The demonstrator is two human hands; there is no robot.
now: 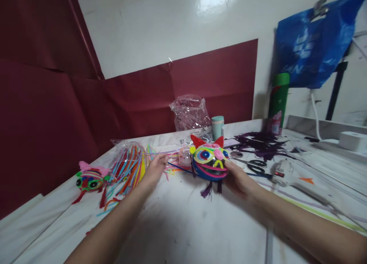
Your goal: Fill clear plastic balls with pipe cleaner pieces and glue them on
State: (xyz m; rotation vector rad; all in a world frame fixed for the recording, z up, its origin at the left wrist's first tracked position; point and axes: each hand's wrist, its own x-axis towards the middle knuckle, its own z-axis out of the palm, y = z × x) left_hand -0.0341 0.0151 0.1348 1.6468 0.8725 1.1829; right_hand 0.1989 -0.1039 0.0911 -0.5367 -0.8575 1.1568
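Observation:
My right hand [236,176] is closed around the right side of a colourful animal-head craft [210,161]. The craft has red ears, ringed blue eyes, a pink nose, a pink-edged mouth and dark purple tassels below. To its left, my left hand [157,167] has its fingers pressed together at the end of a thin blue pipe cleaner [180,167]. The pipe cleaner runs from those fingers towards the craft's blue lower edge; whether it is attached there I cannot tell. Part of the right hand's fingers is hidden behind the craft.
A second craft head [91,178] sits at the left beside bundled pipe cleaners [129,164]. On the right lie black scissors [256,166], a glue gun [298,182] and dark purple tassels [260,141]. A lidded cup [217,127] and clear plastic bag [190,113] stand behind.

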